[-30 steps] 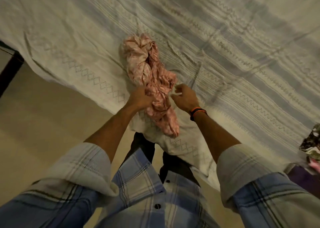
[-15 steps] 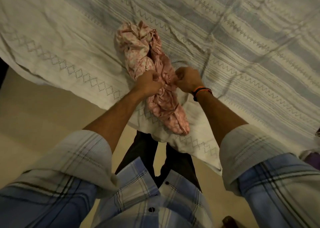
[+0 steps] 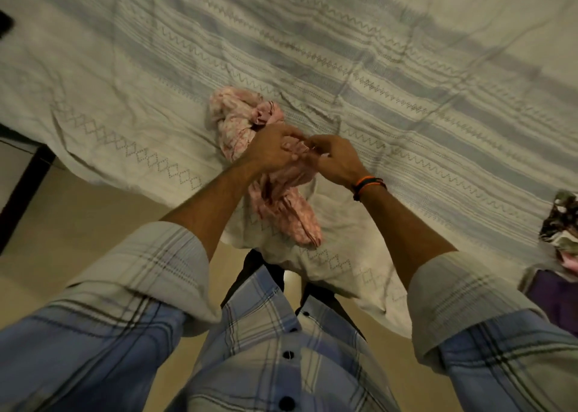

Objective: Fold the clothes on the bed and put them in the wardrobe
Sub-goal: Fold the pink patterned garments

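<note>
On the bed [image 3: 406, 67], the crumpled pink cloth [image 3: 237, 120] is pinched between the curled fingers of the left hand [image 3: 272, 153] and right hand [image 3: 333, 161].

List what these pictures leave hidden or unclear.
- Head view: the middle of the pink garment is covered by the left hand and right hand; its type is unclear.
- The pile of clothes is cut by the right edge.
- The wardrobe is out of frame.
</note>
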